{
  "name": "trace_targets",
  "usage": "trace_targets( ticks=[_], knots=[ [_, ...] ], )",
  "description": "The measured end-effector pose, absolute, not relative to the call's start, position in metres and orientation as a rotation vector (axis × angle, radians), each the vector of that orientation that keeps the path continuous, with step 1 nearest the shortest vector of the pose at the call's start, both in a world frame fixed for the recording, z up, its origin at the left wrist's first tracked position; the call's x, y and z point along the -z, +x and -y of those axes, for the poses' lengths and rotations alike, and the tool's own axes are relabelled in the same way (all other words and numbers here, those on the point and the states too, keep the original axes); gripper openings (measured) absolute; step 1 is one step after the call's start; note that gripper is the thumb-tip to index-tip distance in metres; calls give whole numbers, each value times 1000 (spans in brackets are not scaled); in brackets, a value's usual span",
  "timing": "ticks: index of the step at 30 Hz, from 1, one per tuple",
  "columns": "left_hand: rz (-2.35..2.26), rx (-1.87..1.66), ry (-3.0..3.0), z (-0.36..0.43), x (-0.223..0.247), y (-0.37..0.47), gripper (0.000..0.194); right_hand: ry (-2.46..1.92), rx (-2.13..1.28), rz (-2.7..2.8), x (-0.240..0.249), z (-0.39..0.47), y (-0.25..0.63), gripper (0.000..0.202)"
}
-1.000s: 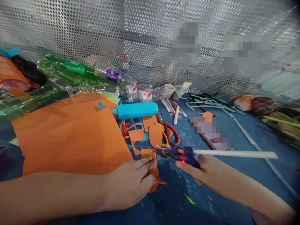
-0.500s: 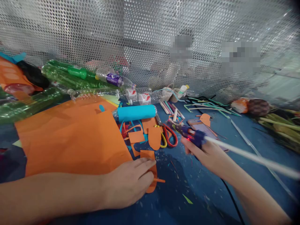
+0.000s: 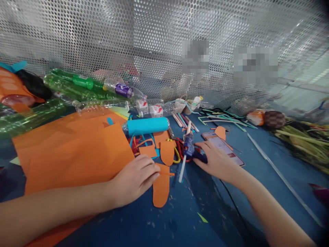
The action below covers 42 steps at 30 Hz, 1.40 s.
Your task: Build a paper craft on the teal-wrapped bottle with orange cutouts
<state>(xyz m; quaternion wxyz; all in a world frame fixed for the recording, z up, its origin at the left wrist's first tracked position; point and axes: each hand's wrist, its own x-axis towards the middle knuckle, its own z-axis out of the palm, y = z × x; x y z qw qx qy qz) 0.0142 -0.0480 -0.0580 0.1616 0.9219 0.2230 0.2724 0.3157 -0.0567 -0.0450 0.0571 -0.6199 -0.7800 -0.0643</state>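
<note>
My left hand [image 3: 140, 176] has its fingers together at the top of an orange paper strip [image 3: 161, 190] with a rounded end; a thin orange stick [image 3: 168, 174] pokes out beside the fingertips. Part of the hand lies over the large orange paper [image 3: 77, 151]. My right hand [image 3: 212, 157] has its fingers round the handle of a dark blue glue gun [image 3: 189, 145], which lies by the scissors with a white glue stick [image 3: 182, 168] coming out of its back. A blue-wrapped bottle [image 3: 148, 126] lies beyond the orange cut pieces.
Red-handled scissors [image 3: 180, 148] lie under the glue gun. A phone [image 3: 223, 147] is right of it. Clear and green bottles [image 3: 77, 89] line the mesh wall [image 3: 159, 44]. Coloured sticks [image 3: 182, 120], thin straws [image 3: 226, 116] and dry leaves [image 3: 303, 145] lie farther back.
My right hand has brought the glue gun left and down beside the scissors, turning its glue stick toward me. My left hand has moved slightly up and left, uncovering more of the orange strip.
</note>
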Motion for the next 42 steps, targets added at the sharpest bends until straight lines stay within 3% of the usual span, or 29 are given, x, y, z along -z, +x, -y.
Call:
trace_targets(
  ticks=[2,3,5,8,11,20,31,42],
  knots=[
    [-607,-781,2656,45,60,16,20,-1843,277,2309,33,63,308,41],
    [-588,-785,2669,45,61,17,22,-1805,265,2253,27,67,301,33],
    [-560,-788,2689,45,60,18,24,-1733,82,2111,18,77,280,16],
    [-542,-791,2718,47,56,18,26,-1522,-304,2106,15,92,245,10],
    [-527,-812,2742,48,53,17,24,-1339,-419,2226,22,101,223,8],
    [-554,-833,2751,49,62,16,17,-1360,-477,2243,28,99,221,13],
    [-517,-641,2848,80,65,14,51,-1454,-321,2062,36,88,232,10],
    [-562,-716,2858,102,72,14,50,-1354,-366,2104,45,89,213,16]
  ],
)
